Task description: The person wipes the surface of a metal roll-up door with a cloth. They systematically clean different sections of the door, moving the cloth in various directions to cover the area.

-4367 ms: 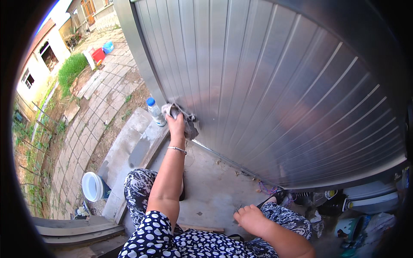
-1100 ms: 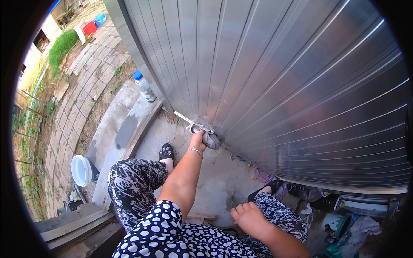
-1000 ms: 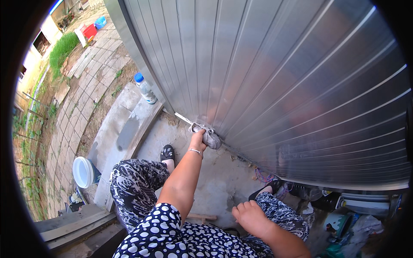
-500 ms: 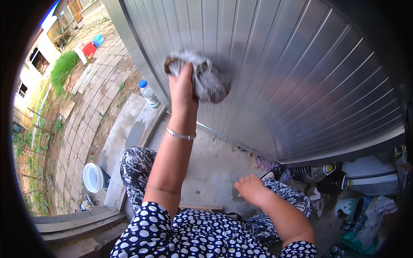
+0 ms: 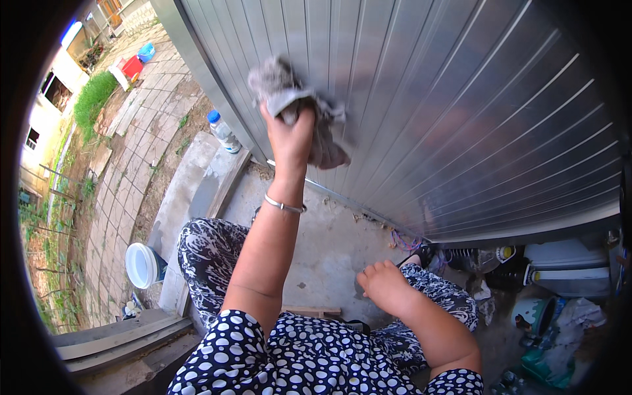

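Upper centre of frame: the left hand (image 5: 289, 135) clenches a crumpled grey cloth (image 5: 296, 105), pressing it flat against the ribbed grey metal shutter (image 5: 461, 99) for wiping contact. Lower right: the right hand (image 5: 385, 286) rests empty, fingers loosely curled, on the knee for balance.

A white bucket (image 5: 141, 264) stands by the concrete step (image 5: 191, 197); a blue-capped bottle (image 5: 223, 131) stands above it.
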{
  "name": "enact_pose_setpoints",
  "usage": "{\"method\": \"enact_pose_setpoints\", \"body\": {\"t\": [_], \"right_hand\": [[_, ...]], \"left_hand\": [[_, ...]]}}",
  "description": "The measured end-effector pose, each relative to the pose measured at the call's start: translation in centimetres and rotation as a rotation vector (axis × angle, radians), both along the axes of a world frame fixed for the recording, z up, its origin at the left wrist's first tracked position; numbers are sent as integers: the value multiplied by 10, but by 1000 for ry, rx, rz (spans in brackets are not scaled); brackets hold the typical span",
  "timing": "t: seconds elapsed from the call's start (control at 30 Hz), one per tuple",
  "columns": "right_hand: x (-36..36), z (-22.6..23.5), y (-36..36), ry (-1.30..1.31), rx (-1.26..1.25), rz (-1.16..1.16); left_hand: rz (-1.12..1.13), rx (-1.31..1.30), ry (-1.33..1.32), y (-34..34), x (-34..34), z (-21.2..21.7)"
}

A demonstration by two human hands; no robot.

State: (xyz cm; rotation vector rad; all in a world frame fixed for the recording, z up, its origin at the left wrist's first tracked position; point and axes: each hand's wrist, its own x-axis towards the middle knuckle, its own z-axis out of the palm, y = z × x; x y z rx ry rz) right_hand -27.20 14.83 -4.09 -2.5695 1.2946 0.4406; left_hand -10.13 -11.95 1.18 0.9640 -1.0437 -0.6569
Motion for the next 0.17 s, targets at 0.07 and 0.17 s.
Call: {"method": "enact_pose_setpoints", "body": {"t": [0.07,0.17], "right_hand": [[4,7,-1,-6,19,5],[5,4,0,28,84,16]], "left_hand": [[-48,145,143,0,2,-73],[-190,203,168,-4,-2,-170]]}}
